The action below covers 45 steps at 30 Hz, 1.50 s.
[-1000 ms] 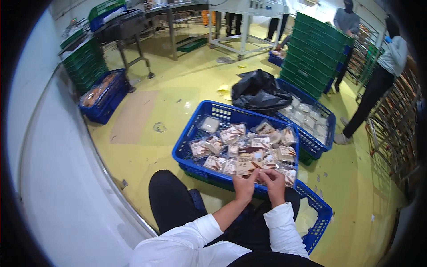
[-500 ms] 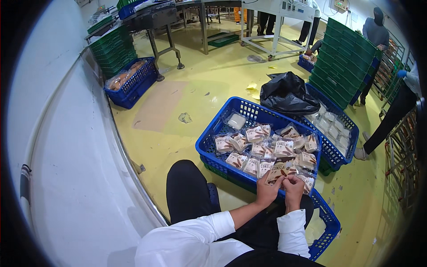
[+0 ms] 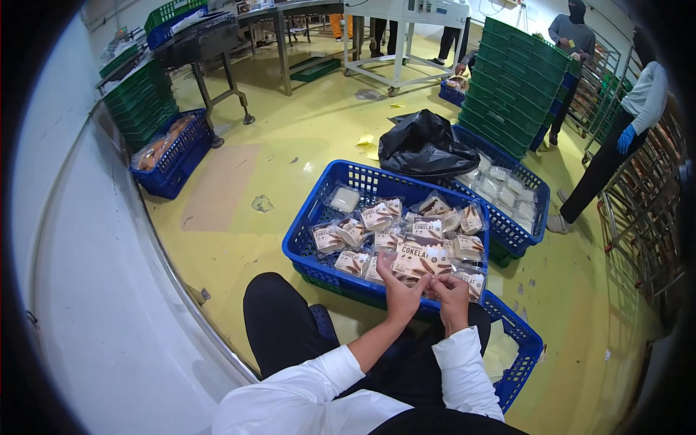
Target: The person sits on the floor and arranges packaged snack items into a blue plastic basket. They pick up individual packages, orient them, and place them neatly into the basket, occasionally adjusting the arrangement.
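Over the near side of a blue plastic crate, both my hands are on a flat packet with a cream-and-brown printed front. My left hand grips its lower left, fingers up along its side and thumb at the bottom edge. My right hand pinches the lower right edge, fingertips meeting the left thumb. What the fingertips hold there is too small to make out. Beneath it, several clear-wrapped packets with similar labels lie loosely in the crate. One white wrapped packet without a label sits in the far left corner.
A second blue crate holds white wrapped packets, beside a black plastic bag. Another blue crate is by my right knee. Green stacked crates stand behind. People and wheeled racks are at right; a wall is left.
My view has swung right, so the scene sits further left. The packet's printed front has turned more toward me, and my left hand has opened wider along its side.
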Available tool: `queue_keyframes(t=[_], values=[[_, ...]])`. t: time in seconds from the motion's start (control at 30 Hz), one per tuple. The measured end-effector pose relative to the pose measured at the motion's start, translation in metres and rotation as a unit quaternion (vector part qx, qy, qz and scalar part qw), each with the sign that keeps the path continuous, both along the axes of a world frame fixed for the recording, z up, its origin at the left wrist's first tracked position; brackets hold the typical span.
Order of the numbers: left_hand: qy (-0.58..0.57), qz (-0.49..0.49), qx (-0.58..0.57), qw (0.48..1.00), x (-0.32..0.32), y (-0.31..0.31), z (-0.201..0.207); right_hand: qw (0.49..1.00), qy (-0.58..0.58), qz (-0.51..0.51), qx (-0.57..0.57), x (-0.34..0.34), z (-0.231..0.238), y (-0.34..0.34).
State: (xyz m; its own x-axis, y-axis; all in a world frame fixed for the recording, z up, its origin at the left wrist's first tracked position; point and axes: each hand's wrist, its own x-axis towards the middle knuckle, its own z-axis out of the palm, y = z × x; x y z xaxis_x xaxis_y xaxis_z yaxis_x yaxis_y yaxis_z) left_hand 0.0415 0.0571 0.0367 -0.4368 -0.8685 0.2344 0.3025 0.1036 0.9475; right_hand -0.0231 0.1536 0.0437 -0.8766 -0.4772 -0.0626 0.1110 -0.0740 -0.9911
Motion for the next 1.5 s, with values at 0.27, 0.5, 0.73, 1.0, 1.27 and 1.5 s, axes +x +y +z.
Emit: queue_keyframes(t=[0.27, 0.5, 0.73, 1.0, 1.27, 1.5], values=[[-0.082, -0.128, -0.178, 0.972, 0.001, -0.005, 0.003, 0.986, 0.137, -0.032, 0.091, -0.001, 0.008, 0.013], [-0.046, -0.121, 0.129, 0.983, 0.003, -0.038, 0.022, 0.871, 0.16, -0.345, 0.311, -0.057, -0.03, 0.188], [-0.033, -0.158, -0.112, 0.981, -0.017, -0.004, 0.03, 0.918, 0.072, -0.326, 0.215, -0.028, -0.017, 0.194], [0.059, -0.259, -0.329, 0.906, -0.063, -0.024, 0.033, 0.972, 0.004, -0.208, -0.112, -0.065, 0.041, 0.025], [-0.299, 0.216, 0.226, 0.902, -0.168, -0.315, -0.147, 0.971, 0.005, -0.23, -0.064, -0.086, 0.011, 0.019], [-0.19, 0.206, 0.411, 0.868, -0.192, -0.402, -0.224, 0.983, -0.027, -0.181, -0.03, -0.079, 0.026, -0.004]])
